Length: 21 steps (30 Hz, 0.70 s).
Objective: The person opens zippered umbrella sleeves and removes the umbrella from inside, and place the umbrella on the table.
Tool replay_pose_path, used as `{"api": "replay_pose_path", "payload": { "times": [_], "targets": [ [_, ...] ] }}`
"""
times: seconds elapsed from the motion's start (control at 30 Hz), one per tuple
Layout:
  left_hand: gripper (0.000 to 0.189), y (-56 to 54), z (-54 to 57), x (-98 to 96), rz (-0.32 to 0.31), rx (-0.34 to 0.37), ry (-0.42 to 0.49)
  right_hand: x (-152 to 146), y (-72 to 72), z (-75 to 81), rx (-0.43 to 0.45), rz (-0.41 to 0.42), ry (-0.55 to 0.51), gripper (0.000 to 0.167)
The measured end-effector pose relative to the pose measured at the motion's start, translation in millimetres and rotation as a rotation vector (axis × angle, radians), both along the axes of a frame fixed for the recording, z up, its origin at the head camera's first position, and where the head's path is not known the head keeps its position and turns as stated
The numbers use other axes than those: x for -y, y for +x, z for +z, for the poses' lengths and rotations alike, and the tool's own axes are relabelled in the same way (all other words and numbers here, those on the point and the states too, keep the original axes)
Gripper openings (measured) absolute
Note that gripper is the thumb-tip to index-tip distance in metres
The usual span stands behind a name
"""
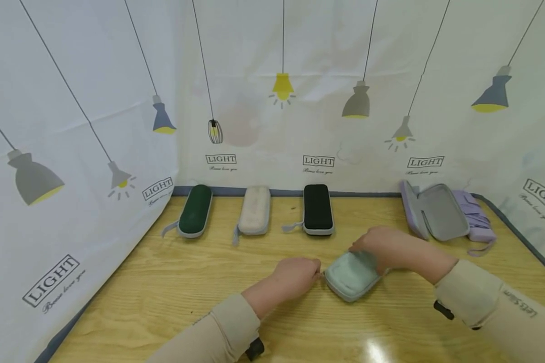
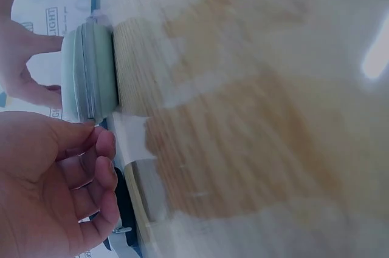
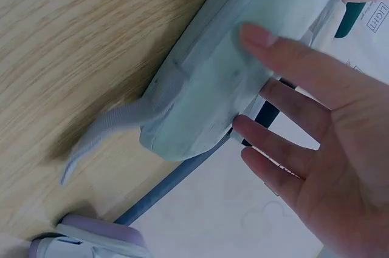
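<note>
A mint-green zippered case (image 1: 351, 275) lies on the table between my hands, closed where its zipper seam shows. At its left corner my left hand (image 1: 295, 275) pinches the zipper pull between thumb and index finger; the pull itself is mostly hidden by the fingertips. The other fingers of that hand are loosely curled in the left wrist view. My right hand (image 1: 392, 247) grips the case from its right end, thumb on one side and fingers on the other. A grey fabric loop (image 3: 121, 115) sticks out from that end in the right wrist view.
Along the back stand a dark green case (image 1: 196, 209), a cream case (image 1: 255, 209) and a black case (image 1: 318, 207), all closed. At the back right, an open purple case (image 1: 445, 212) shows its grey lining, beside a purple strapped bundle (image 1: 474, 214). Printed cloth (image 1: 263, 131) hangs behind.
</note>
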<state>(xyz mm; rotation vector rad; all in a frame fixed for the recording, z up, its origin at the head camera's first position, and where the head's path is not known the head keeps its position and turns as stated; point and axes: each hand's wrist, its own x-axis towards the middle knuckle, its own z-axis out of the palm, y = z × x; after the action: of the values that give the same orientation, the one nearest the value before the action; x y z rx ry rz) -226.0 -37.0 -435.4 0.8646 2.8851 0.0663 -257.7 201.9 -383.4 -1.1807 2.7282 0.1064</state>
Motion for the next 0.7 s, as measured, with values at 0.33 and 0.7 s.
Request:
{"api": "replay_pose_path", "payload": {
  "times": [0.33, 0.7],
  "targets": [
    [0.021, -2.7, -1.6, -1.6, 0.006, -0.019, 0.008, -9, 3.6, -0.8, -0.053, -0.073, 0.046, 0.06],
    [0.018, -2.6, -3.1, -14.9, -0.048, -0.082, 0.025, -11, 6.6, -2.8, -0.093, -0.14, 0.053, 0.047]
  ]
}}
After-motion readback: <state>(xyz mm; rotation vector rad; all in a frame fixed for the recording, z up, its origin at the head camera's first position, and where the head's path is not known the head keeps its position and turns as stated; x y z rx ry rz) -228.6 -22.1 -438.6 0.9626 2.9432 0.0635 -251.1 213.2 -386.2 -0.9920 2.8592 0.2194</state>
